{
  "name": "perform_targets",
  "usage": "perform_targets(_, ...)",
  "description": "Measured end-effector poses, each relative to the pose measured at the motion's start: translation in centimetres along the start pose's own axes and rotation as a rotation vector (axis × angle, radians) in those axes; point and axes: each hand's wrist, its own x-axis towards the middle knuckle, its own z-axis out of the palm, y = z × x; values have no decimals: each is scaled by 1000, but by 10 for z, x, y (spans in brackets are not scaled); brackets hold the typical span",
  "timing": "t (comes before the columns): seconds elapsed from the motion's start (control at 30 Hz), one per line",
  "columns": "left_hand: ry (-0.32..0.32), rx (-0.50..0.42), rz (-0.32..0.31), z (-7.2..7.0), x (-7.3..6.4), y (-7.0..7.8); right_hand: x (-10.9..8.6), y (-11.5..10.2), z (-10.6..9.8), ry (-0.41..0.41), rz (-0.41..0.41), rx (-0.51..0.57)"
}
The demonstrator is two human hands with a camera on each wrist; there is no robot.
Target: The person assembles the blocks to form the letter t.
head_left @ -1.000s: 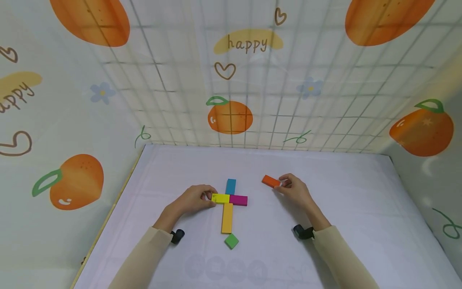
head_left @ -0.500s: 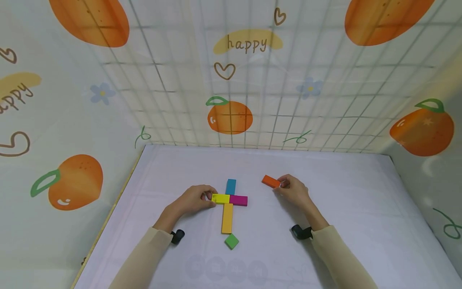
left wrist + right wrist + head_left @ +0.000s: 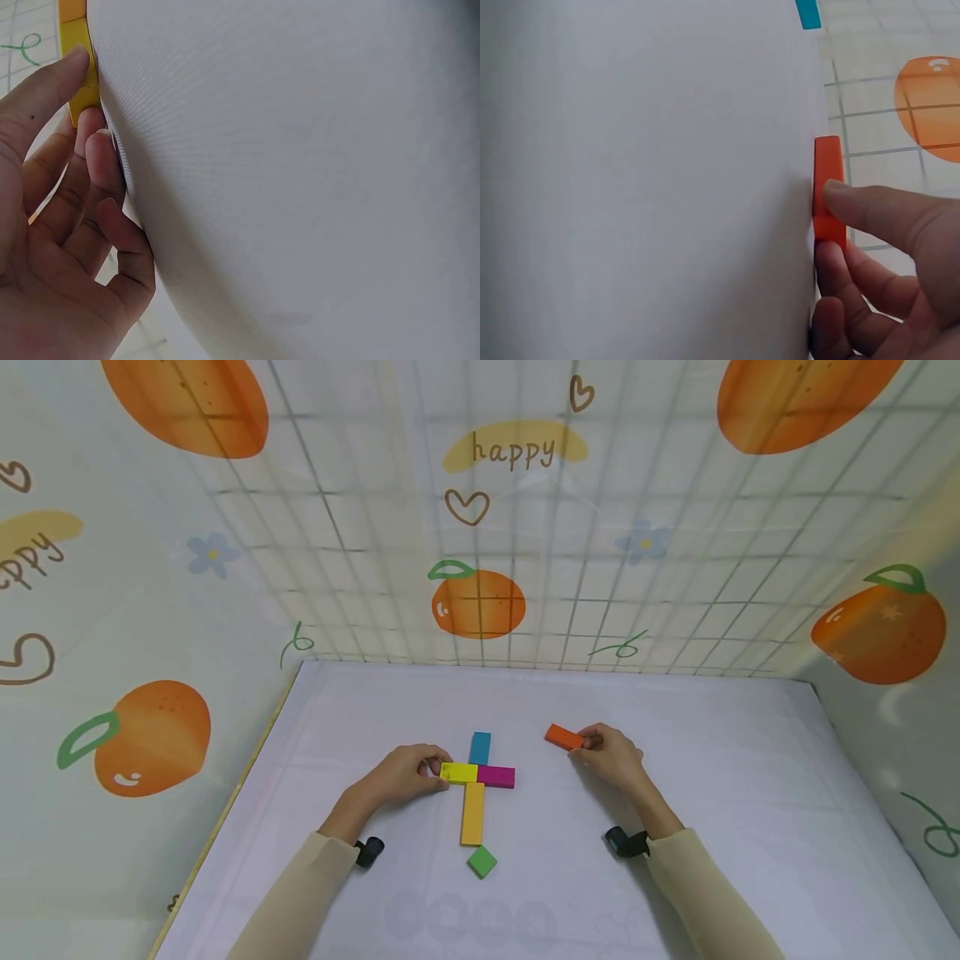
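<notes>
My left hand pinches the left end of a yellow block, thumb on one side and fingers at its end in the left wrist view. That block lies flat, its right end against a magenta block. Above their joint sits a blue block; below runs a longer amber block, with a green square block turned cornerwise at its foot. Off to the right, my right hand pinches the near end of an orange block, which lies slantwise, apart from the others. In the right wrist view my thumb presses its side.
A white cloth covers the table. Behind it stands a fabric backdrop printed with oranges and grid lines, and similar cloth walls rise on both sides. A small black camera sits at each wrist.
Almost nothing differs. My right hand has shifted very slightly on the orange block; the left hand and the joined blocks stay in place.
</notes>
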Motion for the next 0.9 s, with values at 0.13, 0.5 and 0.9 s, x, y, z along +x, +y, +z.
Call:
perform_targets(0.13,1,-6,-1,0,0,1,0,0,0,-2,2,5)
perform_targets(0.5,-1,2,0,0,-1,2,-2,1,-2,-14,-4,7)
perform_targets(0.9,-2,10,-2,0,-1,1,-17,-5,-7,-11,-44,5)
